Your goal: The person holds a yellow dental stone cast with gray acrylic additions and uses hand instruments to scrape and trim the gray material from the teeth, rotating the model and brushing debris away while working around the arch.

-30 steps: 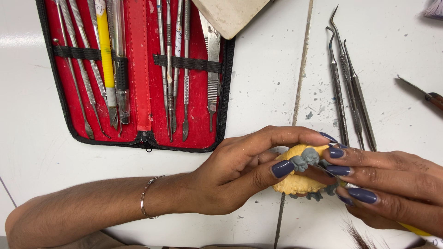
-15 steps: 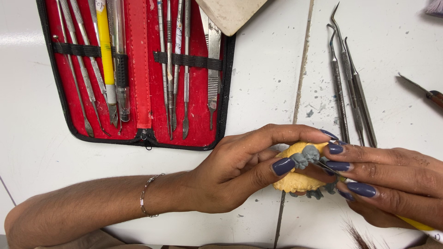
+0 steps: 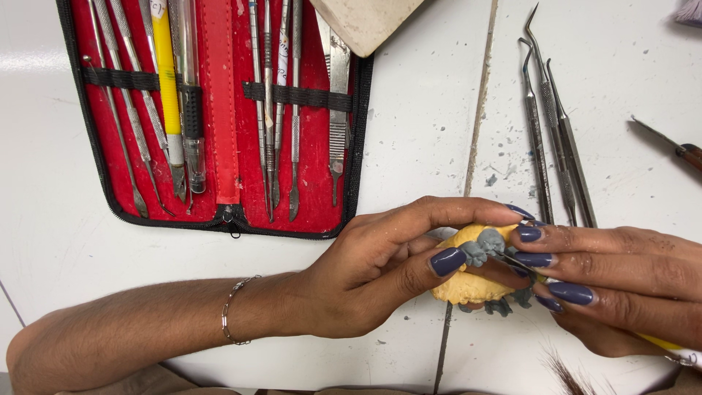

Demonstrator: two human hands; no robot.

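We're at a dental lab or craft workbench: white tabletop [image 3: 424, 132] speckled with grey crumbs, an open red-lined zip case [image 3: 219, 110] of steel carving tools, three loose hooked picks [image 3: 550, 124] laid out beside it, and a yellow cast with grey wax teeth [image 3: 475, 274].

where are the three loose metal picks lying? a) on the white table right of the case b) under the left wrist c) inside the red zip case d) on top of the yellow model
a: the three loose metal picks lie side by side on the bare white table, right of the open red zip case, above the hands.
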